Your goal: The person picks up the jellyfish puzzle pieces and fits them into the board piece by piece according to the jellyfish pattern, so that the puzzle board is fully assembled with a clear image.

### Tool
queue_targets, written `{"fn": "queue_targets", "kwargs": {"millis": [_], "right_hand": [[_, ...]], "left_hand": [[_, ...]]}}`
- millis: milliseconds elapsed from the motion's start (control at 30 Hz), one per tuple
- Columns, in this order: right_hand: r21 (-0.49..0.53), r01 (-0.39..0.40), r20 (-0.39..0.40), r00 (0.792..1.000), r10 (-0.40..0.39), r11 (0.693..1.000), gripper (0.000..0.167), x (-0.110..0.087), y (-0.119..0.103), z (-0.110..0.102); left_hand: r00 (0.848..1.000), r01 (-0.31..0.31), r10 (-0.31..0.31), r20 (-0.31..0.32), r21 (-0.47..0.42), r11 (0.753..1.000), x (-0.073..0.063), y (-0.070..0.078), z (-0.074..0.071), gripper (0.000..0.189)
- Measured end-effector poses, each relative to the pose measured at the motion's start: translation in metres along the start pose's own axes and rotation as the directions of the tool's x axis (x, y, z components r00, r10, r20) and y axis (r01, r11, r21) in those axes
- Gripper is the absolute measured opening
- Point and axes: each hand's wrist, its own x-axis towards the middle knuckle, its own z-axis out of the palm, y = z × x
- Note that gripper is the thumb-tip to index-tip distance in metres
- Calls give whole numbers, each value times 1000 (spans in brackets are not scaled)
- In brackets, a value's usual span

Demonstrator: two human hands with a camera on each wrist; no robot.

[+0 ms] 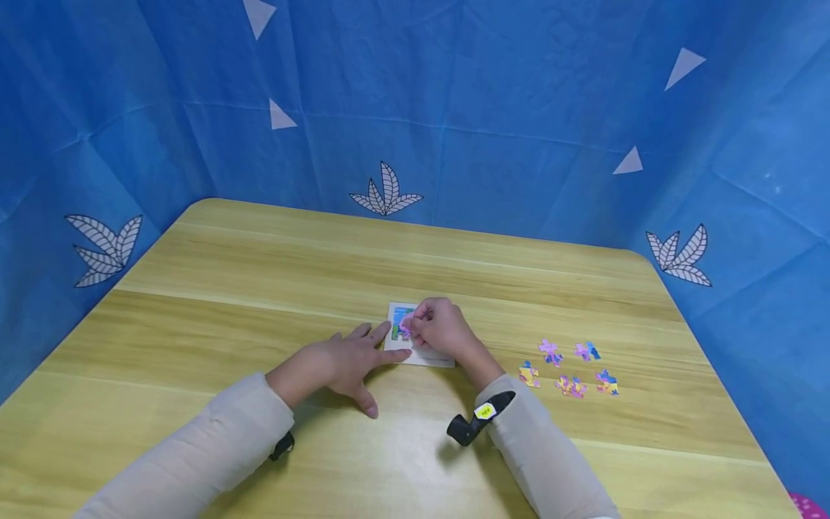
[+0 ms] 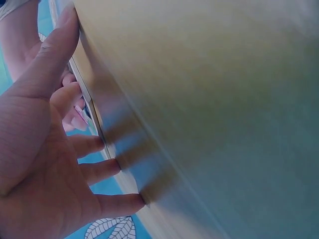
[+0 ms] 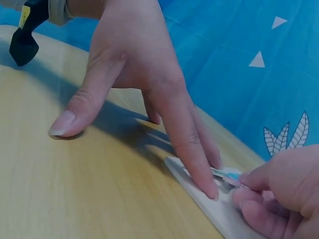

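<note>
A small white jigsaw board lies on the wooden table, with a blue and green picture section fitted at its upper left. My left hand is spread, fingers straight, with fingertips on the board's left and lower edges; in the left wrist view its other fingertips rest on the tabletop. Over the board, my right hand pinches a pink jigsaw piece between thumb and fingers beside the fitted section. The right wrist view shows this pinch low over the board, fingers covering much of the piece.
To the right of the board lie several loose jigsaw pieces in pink, blue and yellow. A black wrist camera juts from the right sleeve, low over the table. Blue cloth hangs behind the table and along its sides.
</note>
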Motion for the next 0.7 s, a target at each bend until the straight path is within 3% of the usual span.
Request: {"fn": "queue_targets", "kwargs": {"millis": [267, 700], "right_hand": [[-63, -25, 23, 999, 27, 998, 21, 2, -3, -1], [-230, 13, -30, 999, -20, 973, 30, 2, -5, 0]], "left_hand": [[1000, 2, -2, 1, -1, 1000, 0, 0, 0, 94], [1000, -1, 1, -3, -2, 1000, 0, 0, -1, 94]]}}
